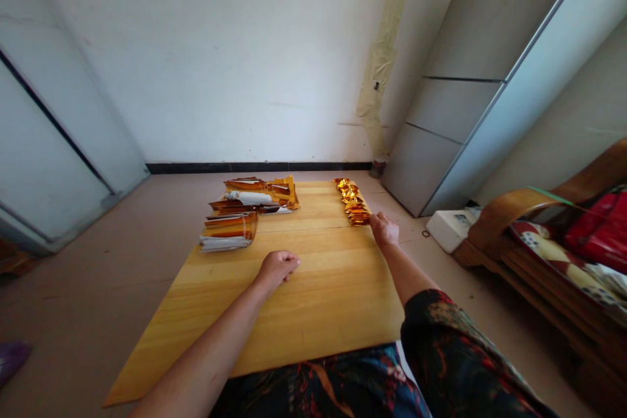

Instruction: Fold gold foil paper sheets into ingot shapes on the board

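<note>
The left hand [277,269] rests in a loose, empty fist on the wooden surface [298,300], while the open right hand [385,230] lies just beside a row of folded gold foil pieces [353,202], with stacks of gold-and-white paper [243,212] farther left.

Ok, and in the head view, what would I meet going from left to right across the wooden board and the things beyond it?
Stacked gold foil sheets, left hand, folded gold foil pile, right hand, white box, wooden sofa arm, red cushion.
</note>
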A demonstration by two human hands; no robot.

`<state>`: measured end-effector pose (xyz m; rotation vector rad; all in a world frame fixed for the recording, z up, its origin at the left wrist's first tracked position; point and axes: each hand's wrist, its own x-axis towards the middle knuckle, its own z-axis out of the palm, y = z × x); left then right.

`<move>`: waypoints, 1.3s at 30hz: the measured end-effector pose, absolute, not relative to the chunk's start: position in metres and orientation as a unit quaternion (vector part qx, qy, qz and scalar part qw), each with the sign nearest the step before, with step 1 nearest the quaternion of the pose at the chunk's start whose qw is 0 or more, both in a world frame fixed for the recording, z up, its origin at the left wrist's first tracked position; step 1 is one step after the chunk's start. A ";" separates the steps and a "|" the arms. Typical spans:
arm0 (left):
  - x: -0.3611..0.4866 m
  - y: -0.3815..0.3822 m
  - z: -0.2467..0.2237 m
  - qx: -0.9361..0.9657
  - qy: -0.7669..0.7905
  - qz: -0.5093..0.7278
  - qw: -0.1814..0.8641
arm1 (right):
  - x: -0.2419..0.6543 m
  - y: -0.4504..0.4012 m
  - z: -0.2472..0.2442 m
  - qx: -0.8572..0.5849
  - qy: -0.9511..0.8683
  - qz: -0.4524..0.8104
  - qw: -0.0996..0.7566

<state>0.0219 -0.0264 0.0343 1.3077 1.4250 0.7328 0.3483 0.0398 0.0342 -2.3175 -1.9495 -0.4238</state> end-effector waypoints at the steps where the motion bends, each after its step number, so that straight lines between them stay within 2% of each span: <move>1: 0.022 -0.026 0.034 0.544 0.592 0.305 0.511 | 0.348 0.041 0.034 -0.760 -0.635 -0.135 0.041; 11: 0.021 -0.027 0.031 0.551 0.584 0.308 0.510 | 0.340 0.051 0.031 -0.785 -0.608 -0.112 0.033; 19: 0.021 -0.028 0.032 0.550 0.584 0.312 0.509 | 0.334 0.041 0.031 -0.820 -0.566 -0.058 0.061; 27: 0.022 -0.026 0.027 0.557 0.573 0.325 0.505 | 0.315 0.010 0.029 -0.761 -0.643 -0.062 0.049; 39: 0.021 -0.027 0.026 0.560 0.578 0.329 0.494 | 0.306 0.021 0.033 -0.779 -0.625 -0.030 0.032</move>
